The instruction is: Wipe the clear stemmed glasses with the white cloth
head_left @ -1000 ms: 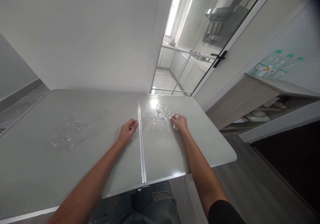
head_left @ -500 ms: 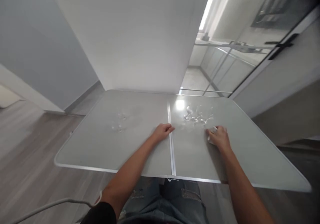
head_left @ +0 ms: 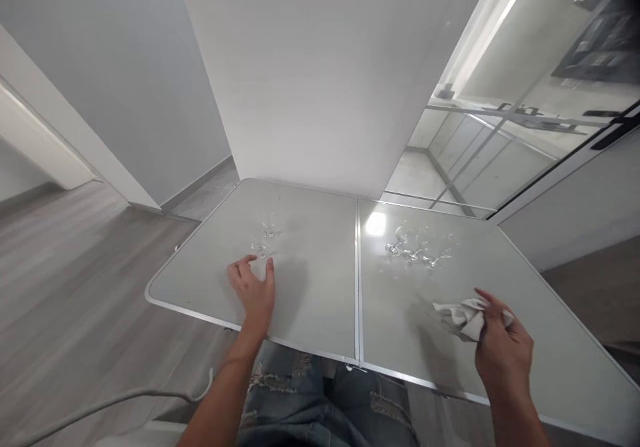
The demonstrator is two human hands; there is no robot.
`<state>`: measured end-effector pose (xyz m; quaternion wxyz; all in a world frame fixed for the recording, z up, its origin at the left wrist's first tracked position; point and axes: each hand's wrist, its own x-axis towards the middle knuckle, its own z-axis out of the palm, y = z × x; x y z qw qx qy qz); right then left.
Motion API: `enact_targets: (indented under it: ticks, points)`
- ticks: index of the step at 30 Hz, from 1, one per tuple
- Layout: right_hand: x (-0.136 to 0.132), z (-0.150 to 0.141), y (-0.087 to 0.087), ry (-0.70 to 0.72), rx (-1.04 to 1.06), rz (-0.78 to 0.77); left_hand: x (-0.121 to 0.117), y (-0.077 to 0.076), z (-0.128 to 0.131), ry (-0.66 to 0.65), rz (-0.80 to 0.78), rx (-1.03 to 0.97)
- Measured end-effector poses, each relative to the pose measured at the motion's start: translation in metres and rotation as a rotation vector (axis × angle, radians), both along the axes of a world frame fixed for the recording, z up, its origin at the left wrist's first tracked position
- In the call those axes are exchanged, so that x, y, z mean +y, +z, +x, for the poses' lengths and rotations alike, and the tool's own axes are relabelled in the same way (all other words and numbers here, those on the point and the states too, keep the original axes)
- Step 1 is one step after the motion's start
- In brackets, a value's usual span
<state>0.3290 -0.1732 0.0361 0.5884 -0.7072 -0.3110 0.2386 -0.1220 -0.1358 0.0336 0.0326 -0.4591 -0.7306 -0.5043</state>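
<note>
My left hand (head_left: 255, 290) hovers over the left half of the folding table (head_left: 315, 280), thumb and fingers spread apart. Just beyond its fingertips stands a small clear stemmed glass (head_left: 259, 244), and another clear glass (head_left: 271, 227) stands behind that one. Whether the fingers touch the nearer glass I cannot tell. In my right hand (head_left: 503, 344), over the right half, is a crumpled white cloth (head_left: 465, 315) pinched between thumb and fingers. Farther back on that half is a close group of clear stemmed glasses (head_left: 413, 254), their bowls faint against the tabletop.
A metal-edged seam (head_left: 357, 280) splits the tabletop. Behind it rises a white wall (head_left: 320, 80), with a glass sliding door (head_left: 470, 160) to the right. A grey cable or tube (head_left: 125, 397) curves at lower left.
My left hand has gone from the centre seam leftward to the two glasses and opened. My right hand has moved right and nearer, with the white cloth. The view has shifted.
</note>
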Motion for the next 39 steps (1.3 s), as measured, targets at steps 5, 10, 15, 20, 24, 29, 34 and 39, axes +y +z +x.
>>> enact_targets:
  ticks: [5,10,15,20,24,29,34,39]
  points:
    - [0.0,-0.027,-0.009,0.171,0.384,-0.039,0.032,-0.025,-0.027,-0.057,-0.077,-0.025]
    - [0.011,-0.057,-0.01,0.395,0.77,-0.085,0.053,-0.025,-0.038,-0.18,-0.071,-0.131]
    - [0.05,-0.1,0.008,0.616,1.014,0.02,0.066,0.0,-0.003,-0.461,-0.019,-0.316]
    - [0.112,-0.129,0.007,0.827,1.0,0.086,0.099,0.004,0.087,-0.894,-0.235,-0.636]
    - [0.142,-0.14,0.0,0.979,0.978,0.03,0.124,-0.009,0.128,-0.986,-0.442,-0.777]
    - [0.143,-0.135,-0.01,1.057,1.047,-0.023,0.14,0.002,0.115,-1.053,-0.368,-0.53]
    - [0.138,-0.128,-0.019,1.152,0.894,-0.137,0.153,0.04,0.09,-1.07,-0.406,0.125]
    - [0.146,-0.131,-0.023,0.928,0.846,0.007,0.147,0.039,0.087,-0.981,-0.296,0.261]
